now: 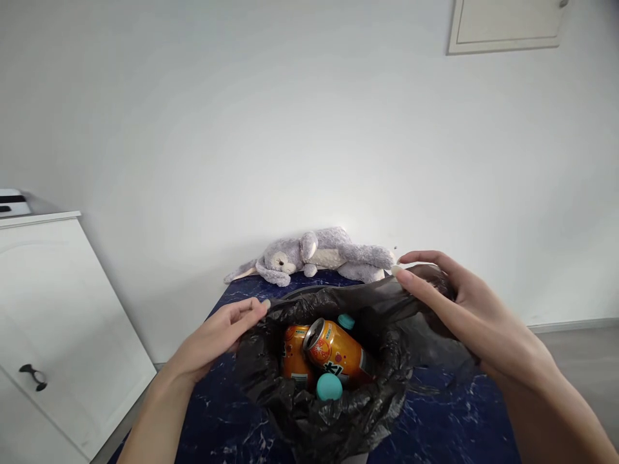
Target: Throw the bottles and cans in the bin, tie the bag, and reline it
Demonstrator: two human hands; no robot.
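A black plastic bag (333,419) gapes upward in front of me, its edge folded over what looks like a bin. Inside lie two orange drink cans (338,351), one tilted over the other, with a teal cap (329,387) at the near side and another teal cap (345,321) behind. My left hand (227,332) pinches the bag's left rim between thumb and fingers. On the right, my right hand (449,296) grips a raised flap of the bag, thumb on top; part of its fingers is behind the film.
Beneath the bag is a dark blue marbled tabletop (217,412). A grey plush rabbit (314,254) lies along its far edge against the white wall (290,129). To the left stands a white cabinet (62,309) with a black handle (33,377).
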